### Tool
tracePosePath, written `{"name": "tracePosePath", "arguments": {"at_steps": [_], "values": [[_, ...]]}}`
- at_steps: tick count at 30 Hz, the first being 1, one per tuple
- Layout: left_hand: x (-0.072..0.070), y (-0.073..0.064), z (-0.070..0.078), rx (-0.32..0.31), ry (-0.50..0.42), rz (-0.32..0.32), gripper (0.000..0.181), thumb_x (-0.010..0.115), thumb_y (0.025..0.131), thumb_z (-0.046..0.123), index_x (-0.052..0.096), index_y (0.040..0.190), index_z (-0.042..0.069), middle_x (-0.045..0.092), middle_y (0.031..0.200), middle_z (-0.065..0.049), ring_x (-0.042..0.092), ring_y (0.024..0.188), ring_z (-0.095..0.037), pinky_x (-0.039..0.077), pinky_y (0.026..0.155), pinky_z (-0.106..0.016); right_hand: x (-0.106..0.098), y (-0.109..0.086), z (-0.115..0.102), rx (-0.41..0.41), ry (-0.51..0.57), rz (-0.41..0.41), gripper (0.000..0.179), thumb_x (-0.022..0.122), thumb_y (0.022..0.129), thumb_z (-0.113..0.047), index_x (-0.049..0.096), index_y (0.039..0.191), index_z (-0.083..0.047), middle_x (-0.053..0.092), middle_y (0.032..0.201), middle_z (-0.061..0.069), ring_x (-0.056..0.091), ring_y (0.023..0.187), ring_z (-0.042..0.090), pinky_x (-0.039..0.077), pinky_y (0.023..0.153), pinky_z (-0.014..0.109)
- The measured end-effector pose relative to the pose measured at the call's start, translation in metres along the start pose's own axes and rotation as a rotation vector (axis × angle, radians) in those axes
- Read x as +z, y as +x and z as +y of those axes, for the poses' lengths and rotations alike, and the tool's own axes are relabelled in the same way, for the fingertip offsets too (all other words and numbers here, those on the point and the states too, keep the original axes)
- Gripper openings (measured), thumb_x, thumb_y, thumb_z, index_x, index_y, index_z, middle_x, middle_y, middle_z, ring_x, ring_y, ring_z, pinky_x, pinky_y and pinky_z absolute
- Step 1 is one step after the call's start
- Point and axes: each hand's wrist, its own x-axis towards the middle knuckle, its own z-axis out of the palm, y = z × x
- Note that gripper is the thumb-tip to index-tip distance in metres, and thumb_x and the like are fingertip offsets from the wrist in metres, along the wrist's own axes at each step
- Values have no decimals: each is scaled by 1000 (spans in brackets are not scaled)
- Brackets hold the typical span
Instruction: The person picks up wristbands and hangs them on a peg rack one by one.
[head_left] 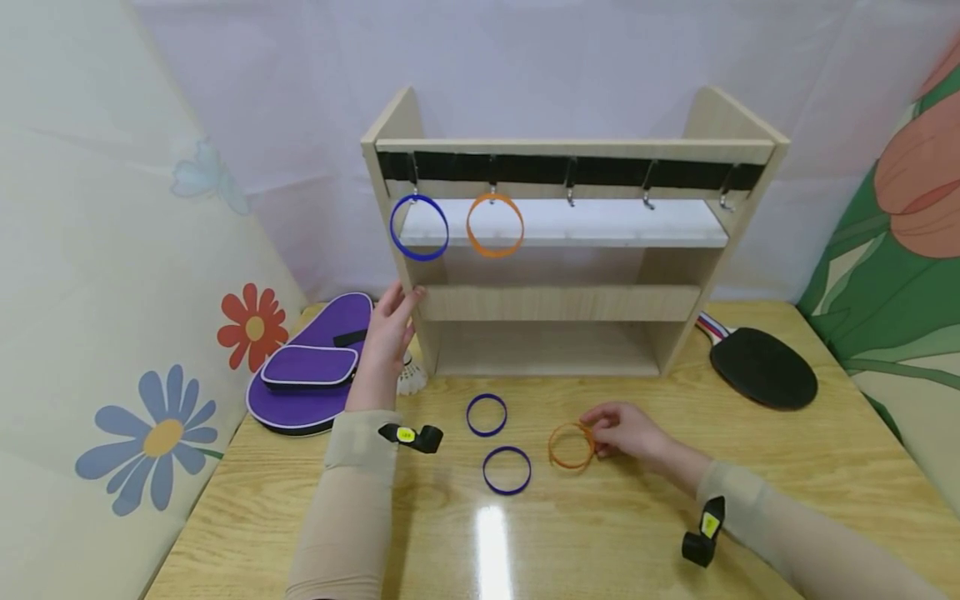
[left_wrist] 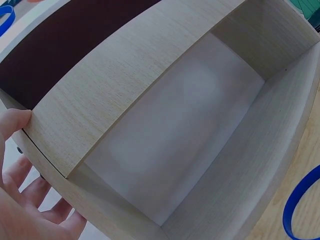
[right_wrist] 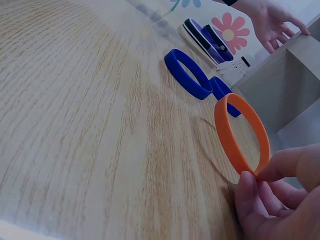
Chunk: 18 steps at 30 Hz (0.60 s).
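My right hand (head_left: 622, 429) pinches an orange silicone wristband (right_wrist: 241, 134) between thumb and fingertips. In the right wrist view the band stands tilted up off the tabletop. My left hand (head_left: 387, 333) holds the left side panel of a wooden shelf (head_left: 558, 304), its thumb on the front edge and its fingers along the outer side. Two blue wristbands lie on the table: a nearer one (head_left: 507, 470) and a farther one (head_left: 487, 415). Another blue wristband (head_left: 419, 227) hangs from the shelf's leftmost hook, and a second orange wristband (head_left: 495, 226) from the hook beside it.
Along the shelf's black strip (head_left: 532, 168) are several metal hooks. A purple paddle case (head_left: 307, 367) lies at the left with a shuttlecock (head_left: 411, 377) beside the shelf. On the right rests a black table tennis paddle (head_left: 763, 367). Patterned cloth hangs around the wooden table (head_left: 600, 542).
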Motion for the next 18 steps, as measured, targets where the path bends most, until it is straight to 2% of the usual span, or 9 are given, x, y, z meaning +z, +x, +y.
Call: {"name": "tracePosePath", "arguments": {"at_steps": [9, 18], "values": [[0, 0, 0, 5, 2, -5, 58, 57, 100, 27, 36, 154, 23, 36, 160, -5, 33, 146, -19, 22, 124, -41, -4, -3, -8, 58, 4, 1, 35, 54, 92, 6, 55, 125, 17, 65, 90, 9, 63, 70, 9, 58, 65, 21], [-1, 1, -1, 0, 4, -4, 58, 57, 100, 27, 36, 154, 24, 36, 160, -5, 32, 147, -19, 22, 124, -41, -8, -5, -15, 52, -28, -3, 33, 56, 96, 1, 57, 125, 16, 67, 93, 12, 62, 73, 9, 58, 68, 23]]}}
